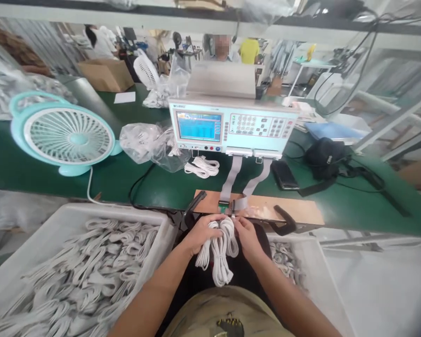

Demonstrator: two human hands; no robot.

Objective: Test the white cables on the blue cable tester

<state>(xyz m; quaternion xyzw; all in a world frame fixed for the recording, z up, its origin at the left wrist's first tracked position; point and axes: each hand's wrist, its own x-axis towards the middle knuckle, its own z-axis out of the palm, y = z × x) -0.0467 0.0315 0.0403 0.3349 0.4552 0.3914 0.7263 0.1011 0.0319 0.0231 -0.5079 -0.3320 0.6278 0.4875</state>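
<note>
Coiled white cables (220, 262) hang in a bundle between my hands, just off the table's front edge. My left hand (204, 233) is closed around the upper left of the bundle, thumb on top. With its fingertips pinched, my right hand (247, 234) grips a white cable at the bundle's upper right; the cable's very end is too small to make out. Both hands are close to a small green board (223, 208) on a wooden strip (310, 211). Grey ribbon cables (230, 180) run from there up to a tester (259, 128) with a lit blue screen.
Left of me stands a white bin (164, 234) full of coiled cables; another bin (323, 262) is at right. Black clamps (284, 222) hold the strip. On the green table (161, 189) are a fan (79, 138), a cable coil (201, 167), a phone (285, 175) and a black bag (324, 157).
</note>
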